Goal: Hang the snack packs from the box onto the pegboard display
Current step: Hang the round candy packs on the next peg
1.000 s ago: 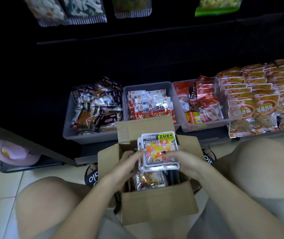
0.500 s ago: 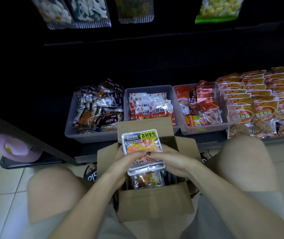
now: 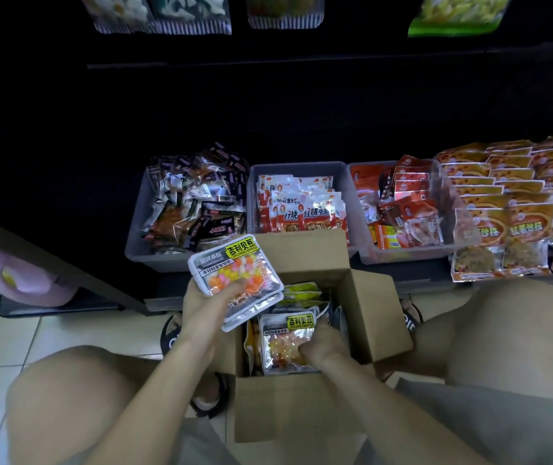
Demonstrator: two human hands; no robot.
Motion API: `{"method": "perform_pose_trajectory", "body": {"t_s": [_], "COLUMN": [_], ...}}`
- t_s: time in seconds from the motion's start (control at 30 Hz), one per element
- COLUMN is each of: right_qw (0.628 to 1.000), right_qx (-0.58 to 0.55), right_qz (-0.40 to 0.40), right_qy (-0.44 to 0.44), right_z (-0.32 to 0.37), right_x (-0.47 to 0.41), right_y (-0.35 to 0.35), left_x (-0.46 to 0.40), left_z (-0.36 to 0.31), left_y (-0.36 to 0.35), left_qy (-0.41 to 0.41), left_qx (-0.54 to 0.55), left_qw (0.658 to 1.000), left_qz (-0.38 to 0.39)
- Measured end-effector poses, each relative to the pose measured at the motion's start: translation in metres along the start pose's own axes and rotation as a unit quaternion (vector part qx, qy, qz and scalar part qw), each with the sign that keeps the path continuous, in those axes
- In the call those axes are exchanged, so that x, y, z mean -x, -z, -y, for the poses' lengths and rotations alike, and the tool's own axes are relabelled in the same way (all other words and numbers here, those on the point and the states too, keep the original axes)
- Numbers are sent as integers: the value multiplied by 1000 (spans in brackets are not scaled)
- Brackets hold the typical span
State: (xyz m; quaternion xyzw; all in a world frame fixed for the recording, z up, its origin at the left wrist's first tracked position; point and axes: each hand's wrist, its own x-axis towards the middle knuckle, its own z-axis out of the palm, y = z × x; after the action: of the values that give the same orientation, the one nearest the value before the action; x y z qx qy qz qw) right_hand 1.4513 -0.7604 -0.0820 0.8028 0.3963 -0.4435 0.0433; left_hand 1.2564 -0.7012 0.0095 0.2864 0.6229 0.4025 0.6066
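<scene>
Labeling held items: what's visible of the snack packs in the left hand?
The stack of snack packs is flat silvery foil pouches with clear windows showing orange, white and yellow pieces; the top one carries a yellow label at its far corner. At least two overlap, tilted, raised over the cardboard box's left edge. The left hand grips them from below, thumb across the top pack's window.

The cardboard box (image 3: 305,407) stands open between the person's knees, flaps folded outward, so its mouth is reachable from above. The right hand (image 3: 323,344) fills the right part of the opening, and upright snack packs (image 3: 286,344) crowd the rest. The left hand (image 3: 201,307) holds a stack of packs (image 3: 234,276) over the box's left edge. Behind, three grey bins (image 3: 301,169) line the way forward. Above them the space is dark, seemingly bare up to the hanging bags (image 3: 285,11).
</scene>
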Motion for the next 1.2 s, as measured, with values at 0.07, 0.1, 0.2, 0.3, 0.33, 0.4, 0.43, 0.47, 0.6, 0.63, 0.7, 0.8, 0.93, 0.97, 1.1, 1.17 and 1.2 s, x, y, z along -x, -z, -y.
{"method": "perform_pose_trajectory", "body": {"t_s": [0.07,0.1,0.2,0.3,0.33,0.4,0.43,0.47,0.6,0.63,0.7,0.8,0.93,0.97,1.1,1.17,1.2], "right_qw": [1000,1000,996,995,996,996,996,995,982,977,966,950,907,896,847,821,812], "right_qx": [-13,-21,-85,-103,-93,-85,-81,-87,-158,-184,-234,-298,-399,-420,-501,-532,-537], "right_qz": [-11,-12,-11,3,7,16,24,34,65,64,53,22,-1,-7,-13,-8,-9], "right_qy": [-10,-17,-34,-12,-1,18,26,43,85,89,95,95,133,144,178,210,228], "right_z": [5,6,4,3,4,2,1,1,1,0,-6,-12,-13,-13,1,20,32], "right_x": [-3,-5,-11,-12,-9,-8,-8,-6,-1,1,6,21,51,56,79,92,100], "right_y": [-1,-1,-1,2,5,6,5,7,13,18,33,69,123,134,171,185,190], "left_x": [-1,-1,-3,-3,-3,-2,-2,-1,3,4,8,16,26,28,39,44,47], "left_z": [0,-1,-2,-2,-2,-2,-2,-1,-4,-5,-9,-15,-26,-30,-53,-70,-81], "left_y": [1,1,0,-1,-2,-3,-3,-3,-1,-1,0,-1,1,2,0,-4,-8], "left_qy": [-2,-4,-7,-5,-6,-5,-5,-5,-6,-9,-18,-26,-32,-39,-74,-100,-120], "left_qx": [2,4,8,9,6,2,1,0,-2,-1,0,0,-5,-6,3,6,1], "left_qw": [1000,1000,1000,1000,1000,1000,1000,1000,1000,1000,1000,1000,999,999,997,995,992], "left_qz": [-2,-3,-9,-6,-4,-2,-2,-2,0,1,4,5,9,12,19,24,31]}}
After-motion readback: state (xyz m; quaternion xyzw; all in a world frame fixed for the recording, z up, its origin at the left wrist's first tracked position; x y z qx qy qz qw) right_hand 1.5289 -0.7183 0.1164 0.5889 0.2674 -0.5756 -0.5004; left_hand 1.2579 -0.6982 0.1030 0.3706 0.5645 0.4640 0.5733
